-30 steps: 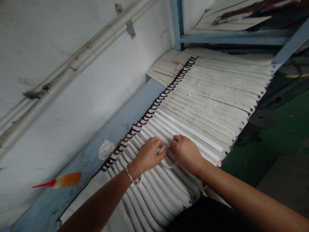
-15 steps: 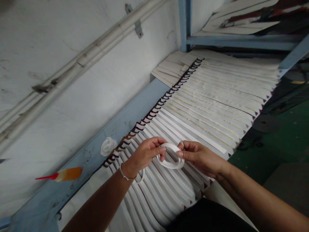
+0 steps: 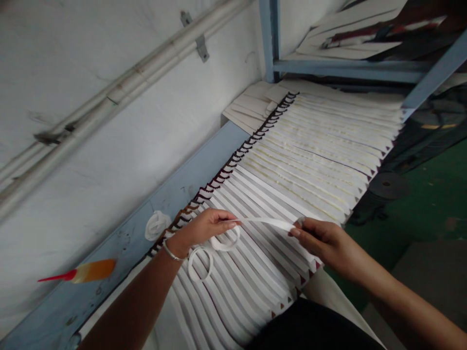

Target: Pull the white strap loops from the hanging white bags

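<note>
A length of white flat tape (image 3: 268, 221) stretches between my two hands above a long row of overlapping white strips (image 3: 251, 233). My left hand (image 3: 211, 224) pinches the tape, with a coiled loop of it hanging just below the fingers. At the other end, my right hand (image 3: 315, 236) grips the tape between thumb and fingers. Another ring of white tape (image 3: 200, 264) lies on the strips under my left wrist. The strips farther back carry yellowish glue-like lines (image 3: 306, 165) along their edges.
Left of the strips, a bottle with amber contents and a red nozzle (image 3: 93, 271) lies on the blue table edge (image 3: 138, 228). A white tape bundle (image 3: 157, 225) sits nearby. Pale flat pieces (image 3: 250, 104) lie at the back, beside a blue frame post (image 3: 269, 39).
My right hand has moved right and away from my left, drawing a straight length of tape out of the coil. The coil now hangs at my left hand. The whole view has shifted slightly.
</note>
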`<action>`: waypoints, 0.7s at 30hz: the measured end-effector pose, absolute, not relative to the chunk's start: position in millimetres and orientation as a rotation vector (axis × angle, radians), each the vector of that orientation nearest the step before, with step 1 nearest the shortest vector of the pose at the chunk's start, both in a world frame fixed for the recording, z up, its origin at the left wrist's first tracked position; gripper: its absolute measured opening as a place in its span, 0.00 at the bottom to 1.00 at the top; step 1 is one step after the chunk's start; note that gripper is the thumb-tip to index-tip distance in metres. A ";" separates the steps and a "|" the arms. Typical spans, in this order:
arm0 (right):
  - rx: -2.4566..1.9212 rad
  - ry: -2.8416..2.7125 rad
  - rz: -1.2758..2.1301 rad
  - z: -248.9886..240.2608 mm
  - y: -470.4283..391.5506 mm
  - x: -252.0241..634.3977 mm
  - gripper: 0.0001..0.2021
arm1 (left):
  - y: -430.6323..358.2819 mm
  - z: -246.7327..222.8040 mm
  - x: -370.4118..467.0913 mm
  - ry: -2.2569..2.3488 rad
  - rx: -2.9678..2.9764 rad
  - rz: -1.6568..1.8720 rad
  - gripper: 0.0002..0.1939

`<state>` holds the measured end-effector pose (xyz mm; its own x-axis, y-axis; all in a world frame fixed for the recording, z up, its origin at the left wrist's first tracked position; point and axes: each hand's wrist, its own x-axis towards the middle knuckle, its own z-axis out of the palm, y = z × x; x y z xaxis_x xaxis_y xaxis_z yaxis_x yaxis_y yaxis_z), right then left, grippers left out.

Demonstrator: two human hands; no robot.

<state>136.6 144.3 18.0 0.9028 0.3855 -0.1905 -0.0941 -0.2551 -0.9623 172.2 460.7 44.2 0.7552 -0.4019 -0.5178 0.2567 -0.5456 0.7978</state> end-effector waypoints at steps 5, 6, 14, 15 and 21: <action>-1.904 -0.343 0.492 9.4 119.9 123.2 0.18 | 498.4 64.3 180.7 -0.555 2.491 -0.678 0.22; -1.942 -0.373 0.511 9.3 121.4 121.4 0.18 | 494.6 71.5 180.7 -0.613 2.563 -0.622 0.25; -2.037 -0.442 0.421 34.8 148.8 133.0 0.16 | 367.4 90.1 177.1 -0.920 2.277 -0.614 0.13; -2.027 -0.420 0.395 35.0 141.7 134.4 0.17 | 364.0 88.4 181.2 -0.854 2.266 -0.692 0.12; -1.890 -0.131 0.459 -0.5 78.7 124.6 0.19 | 407.4 78.0 227.1 -0.459 2.347 -0.712 0.13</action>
